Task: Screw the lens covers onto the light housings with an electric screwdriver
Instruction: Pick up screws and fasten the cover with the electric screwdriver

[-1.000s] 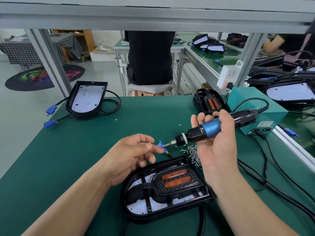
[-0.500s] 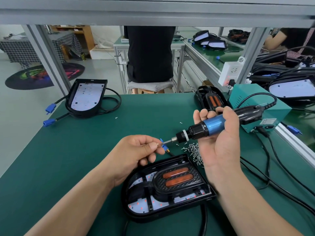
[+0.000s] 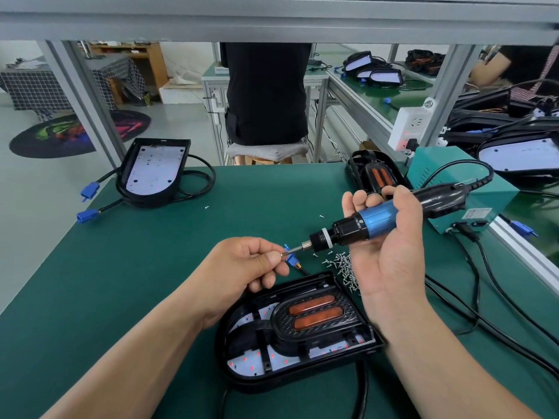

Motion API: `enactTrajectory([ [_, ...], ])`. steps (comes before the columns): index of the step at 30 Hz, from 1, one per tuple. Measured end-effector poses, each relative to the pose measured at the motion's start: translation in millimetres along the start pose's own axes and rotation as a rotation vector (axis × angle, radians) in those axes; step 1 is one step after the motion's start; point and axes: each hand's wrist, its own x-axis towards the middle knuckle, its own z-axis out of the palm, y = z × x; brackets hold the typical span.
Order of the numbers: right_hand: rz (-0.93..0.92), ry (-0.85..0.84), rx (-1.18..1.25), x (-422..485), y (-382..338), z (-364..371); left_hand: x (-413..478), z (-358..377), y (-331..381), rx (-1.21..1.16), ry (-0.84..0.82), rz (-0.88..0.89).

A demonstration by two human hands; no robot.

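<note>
A black light housing (image 3: pixel 242 375) lies on the green mat right in front of me, with a black lens cover (image 3: pixel 317 316) bearing two orange strips set in it. My right hand (image 3: pixel 387 252) grips a blue and black electric screwdriver (image 3: pixel 375 220), held nearly level above the mat with its bit pointing left. My left hand (image 3: pixel 242 270) pinches a small screw (image 3: pixel 282 254) between thumb and forefinger at the bit's tip. A pile of loose screws (image 3: pixel 341 266) lies just behind the housing.
A second housing (image 3: pixel 154 169) with a white LED board and blue plugs sits far left. Another covered housing (image 3: pixel 375 173) leans at the back right beside a teal power box (image 3: pixel 438 173). Black cables (image 3: pixel 484 313) trail across the right side. A person stands behind the bench.
My left hand's fingertips have closed in on the bit's tip with the screw. The screwdriver stays nearly where it was.
</note>
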Motion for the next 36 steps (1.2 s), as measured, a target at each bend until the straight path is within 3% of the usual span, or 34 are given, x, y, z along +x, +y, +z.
enactTrajectory([
  [12, -0.044, -0.067, -0.084, -4, 0, 5, 1, 1, -2, 0.086, 0.052, 0.049],
  [30, 0.02, 0.118, -0.007, 3, -1, -6, -4, 0, 2, 0.164, 0.039, 0.111],
  [36, -0.026, 0.055, 0.012, 10, -14, -8, -10, -19, 4, 0.642, 0.007, 0.088],
])
